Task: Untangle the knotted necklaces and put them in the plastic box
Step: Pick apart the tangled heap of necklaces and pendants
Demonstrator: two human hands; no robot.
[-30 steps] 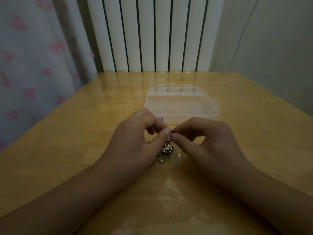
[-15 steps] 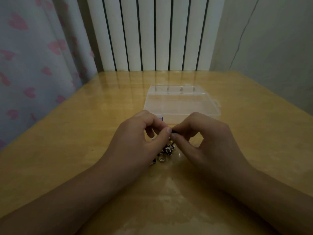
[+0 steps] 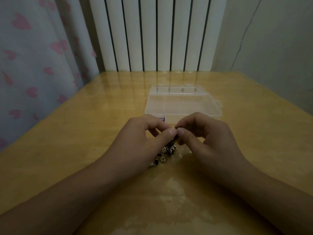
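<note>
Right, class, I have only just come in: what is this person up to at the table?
A person is working on a tangle of necklaces at a wooden table. The left hand and the right hand each pinch a dark strand at the top of the bundle, fingertips nearly meeting, while the shiny pendants hang down below. The clear plastic box sits just beyond the hands, lid closed, with no necklace visible inside.

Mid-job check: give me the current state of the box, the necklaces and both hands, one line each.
plastic box: lid shut, flat on the table beyond the hands, nothing visible inside.
necklaces: bunched in a tangle, lower part on the table, top lifted into the fingers.
left hand: thumb and fingers pinch the tangle's top.
right hand: pinches the same spot, its grip right against the left thumb.
</note>
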